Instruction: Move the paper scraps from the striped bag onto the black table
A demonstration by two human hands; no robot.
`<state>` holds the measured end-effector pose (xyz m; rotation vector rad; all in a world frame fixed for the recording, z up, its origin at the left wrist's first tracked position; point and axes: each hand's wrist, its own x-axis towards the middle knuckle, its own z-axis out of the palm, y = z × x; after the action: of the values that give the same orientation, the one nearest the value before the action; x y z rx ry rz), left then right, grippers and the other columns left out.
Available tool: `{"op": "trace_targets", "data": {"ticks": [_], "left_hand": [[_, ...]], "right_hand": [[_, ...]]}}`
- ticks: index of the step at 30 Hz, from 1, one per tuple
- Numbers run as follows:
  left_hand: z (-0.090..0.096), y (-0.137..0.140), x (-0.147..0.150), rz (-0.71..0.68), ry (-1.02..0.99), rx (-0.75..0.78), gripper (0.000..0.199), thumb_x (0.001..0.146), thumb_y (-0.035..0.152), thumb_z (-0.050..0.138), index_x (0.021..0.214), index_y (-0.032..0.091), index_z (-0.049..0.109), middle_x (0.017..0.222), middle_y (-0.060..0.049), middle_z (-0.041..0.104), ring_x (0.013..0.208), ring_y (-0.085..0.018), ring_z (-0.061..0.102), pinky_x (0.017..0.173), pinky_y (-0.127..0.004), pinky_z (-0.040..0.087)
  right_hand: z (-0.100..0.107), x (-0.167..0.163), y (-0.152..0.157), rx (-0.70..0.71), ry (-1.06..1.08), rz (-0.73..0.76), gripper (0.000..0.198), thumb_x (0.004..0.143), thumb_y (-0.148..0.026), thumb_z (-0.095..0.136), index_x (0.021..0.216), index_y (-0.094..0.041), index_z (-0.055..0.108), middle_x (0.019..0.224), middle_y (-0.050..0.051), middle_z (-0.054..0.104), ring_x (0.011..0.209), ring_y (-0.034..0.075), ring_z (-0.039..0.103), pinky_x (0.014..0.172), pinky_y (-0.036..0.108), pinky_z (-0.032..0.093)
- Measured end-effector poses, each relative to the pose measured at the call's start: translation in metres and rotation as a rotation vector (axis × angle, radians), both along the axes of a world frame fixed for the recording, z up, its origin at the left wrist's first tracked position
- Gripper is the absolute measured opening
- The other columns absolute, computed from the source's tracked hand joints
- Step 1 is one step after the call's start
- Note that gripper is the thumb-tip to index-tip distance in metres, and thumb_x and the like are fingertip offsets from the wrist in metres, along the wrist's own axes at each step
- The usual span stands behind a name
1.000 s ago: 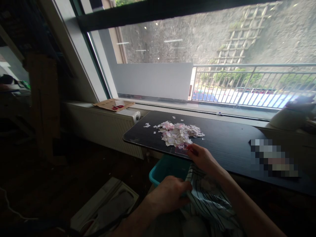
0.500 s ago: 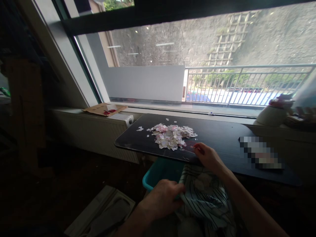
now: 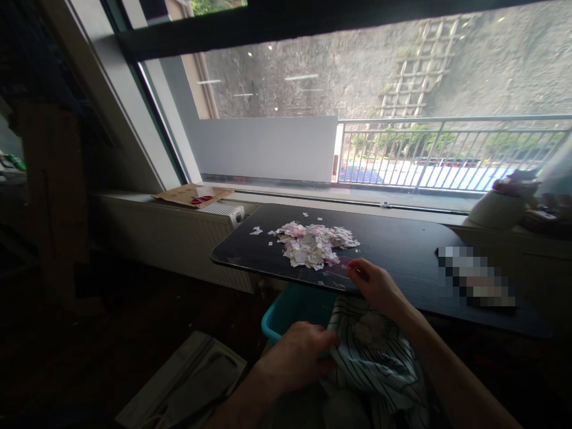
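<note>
On the dark tabletop (image 3: 397, 250) lies a heap of small white and pinkish paper scraps (image 3: 313, 244). My right hand (image 3: 375, 283) is at the table's near edge with its fingers pinched on a thin, see-through pinkish flat piece (image 3: 338, 267), whose far end meets the near side of the heap. My left hand (image 3: 301, 351) is closed around the near rim of a teal plastic basin (image 3: 267, 322) below the table edge. Striped cloth (image 3: 379, 351) lies beside it, under my right forearm. The left fingertips are partly hidden behind the rim.
Red-handled scissors (image 3: 202, 199) lie on brown paper (image 3: 179, 195) on the sill, above a radiator (image 3: 218, 244). A pixelated flat object (image 3: 476, 277) is on the table's right. A pale rounded pot (image 3: 496, 205) stands at the window. A white box (image 3: 183, 381) is at lower left.
My right hand has shifted slightly left, bringing the pinkish piece against the heap's near edge. My left hand keeps its hold on the basin. The whole view has shifted a little.
</note>
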<state>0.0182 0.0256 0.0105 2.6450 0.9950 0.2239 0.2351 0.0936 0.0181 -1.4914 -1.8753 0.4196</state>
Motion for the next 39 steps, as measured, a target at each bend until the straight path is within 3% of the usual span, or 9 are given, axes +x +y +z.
{"op": "trace_targets", "data": {"ticks": [2, 6, 11, 15, 20, 24, 28, 33, 39], "left_hand": [[0.0, 0.0, 0.0, 0.007, 0.001, -0.012, 0.019, 0.078, 0.025, 0.066, 0.097, 0.023, 0.06, 0.084, 0.001, 0.066, 0.075, -0.019, 0.063, 0.065, -0.024, 0.043], [0.0, 0.0, 0.001, 0.008, 0.02, -0.028, 0.02, 0.079, 0.025, 0.065, 0.099, 0.023, 0.06, 0.086, 0.0, 0.067, 0.076, -0.019, 0.063, 0.066, -0.024, 0.043], [-0.001, 0.001, 0.001, 0.013, 0.034, -0.015, 0.021, 0.078, 0.025, 0.065, 0.098, 0.024, 0.059, 0.085, 0.001, 0.066, 0.076, -0.019, 0.063, 0.066, -0.024, 0.043], [-0.002, 0.001, 0.0, 0.005, 0.038, 0.003, 0.02, 0.079, 0.027, 0.066, 0.097, 0.023, 0.059, 0.084, 0.001, 0.066, 0.074, -0.02, 0.063, 0.065, -0.024, 0.043], [-0.004, -0.002, 0.0, 0.026, 0.084, 0.023, 0.02, 0.079, 0.027, 0.064, 0.099, 0.024, 0.059, 0.085, 0.001, 0.066, 0.074, -0.02, 0.063, 0.067, -0.026, 0.044], [-0.005, -0.003, -0.001, 0.039, 0.104, 0.015, 0.022, 0.081, 0.027, 0.062, 0.102, 0.025, 0.059, 0.086, 0.0, 0.066, 0.077, -0.02, 0.063, 0.069, -0.026, 0.044], [-0.004, -0.002, -0.001, 0.039, 0.106, 0.023, 0.023, 0.08, 0.028, 0.063, 0.102, 0.025, 0.059, 0.087, 0.0, 0.067, 0.077, -0.021, 0.063, 0.07, -0.027, 0.043], [-0.007, -0.01, -0.002, 0.098, 0.149, 0.068, 0.016, 0.081, 0.023, 0.059, 0.096, 0.022, 0.059, 0.081, -0.001, 0.066, 0.075, -0.021, 0.063, 0.072, -0.03, 0.043], [-0.018, -0.033, -0.004, 0.291, 0.203, 0.064, 0.02, 0.08, 0.013, 0.053, 0.097, 0.022, 0.058, 0.087, -0.003, 0.064, 0.079, -0.022, 0.06, 0.071, -0.033, 0.044]], "right_hand": [[-0.001, 0.0, 0.002, 0.003, -0.011, -0.013, 0.026, 0.084, -0.04, 0.048, 0.094, -0.02, 0.062, 0.066, -0.001, 0.059, 0.057, 0.014, 0.051, 0.054, 0.024, 0.036], [-0.006, -0.001, 0.0, -0.037, 0.031, 0.104, 0.026, 0.084, -0.041, 0.048, 0.092, -0.021, 0.062, 0.067, -0.002, 0.06, 0.058, 0.013, 0.05, 0.055, 0.023, 0.037], [-0.005, -0.004, -0.005, -0.025, 0.031, 0.043, 0.026, 0.084, -0.041, 0.049, 0.094, -0.021, 0.062, 0.067, -0.002, 0.059, 0.058, 0.013, 0.049, 0.055, 0.023, 0.037], [0.0, -0.008, -0.009, -0.055, 0.036, 0.127, 0.026, 0.084, -0.041, 0.048, 0.093, -0.021, 0.063, 0.066, -0.003, 0.058, 0.057, 0.012, 0.049, 0.054, 0.023, 0.037], [0.004, -0.012, -0.007, -0.003, 0.023, 0.021, 0.028, 0.084, -0.04, 0.048, 0.095, -0.02, 0.063, 0.066, -0.001, 0.058, 0.058, 0.013, 0.05, 0.055, 0.023, 0.037], [0.002, -0.015, -0.007, -0.032, 0.02, 0.108, 0.027, 0.085, -0.042, 0.047, 0.092, -0.021, 0.063, 0.066, -0.001, 0.06, 0.058, 0.013, 0.05, 0.055, 0.023, 0.037], [0.002, -0.021, -0.01, -0.005, 0.021, 0.066, 0.027, 0.084, -0.04, 0.047, 0.094, -0.02, 0.063, 0.068, 0.0, 0.061, 0.06, 0.014, 0.052, 0.056, 0.024, 0.039], [0.001, -0.022, -0.008, -0.044, 0.073, 0.178, 0.028, 0.083, -0.041, 0.049, 0.093, -0.02, 0.064, 0.067, 0.0, 0.062, 0.058, 0.013, 0.052, 0.055, 0.024, 0.04], [-0.009, 0.008, 0.026, 0.029, 0.307, -0.144, 0.041, 0.075, -0.054, 0.055, 0.088, -0.016, 0.063, 0.063, 0.002, 0.062, 0.053, 0.014, 0.052, 0.051, 0.025, 0.041]]}}
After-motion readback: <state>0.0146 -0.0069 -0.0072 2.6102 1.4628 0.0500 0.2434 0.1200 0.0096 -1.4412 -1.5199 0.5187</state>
